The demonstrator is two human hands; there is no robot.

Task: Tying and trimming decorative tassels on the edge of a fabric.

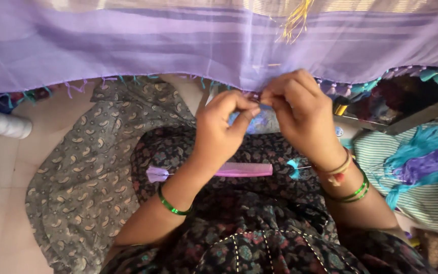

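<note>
A sheer lilac cloth [128, 45] with darker stripes hangs across the top of the view, its lower edge fringed with small purple and teal tassels. My left hand [224, 127] and my right hand [300, 111] meet at that lower edge, fingertips pinched together on the fringe threads near the middle. A pink comb [244, 169] lies on my lap under my left wrist, with a small lilac tassel [156, 174] to its left and a teal tassel [294, 168] to its right. Green bangles circle both wrists.
A grey paisley cloth [82, 177] spreads over the floor at left. A white spool [3, 124] lies at the far left. A bundle of teal and purple thread [422, 155] rests on a striped cloth [427, 198] at right. Yellow threads [295, 20] dangle from the cloth's top.
</note>
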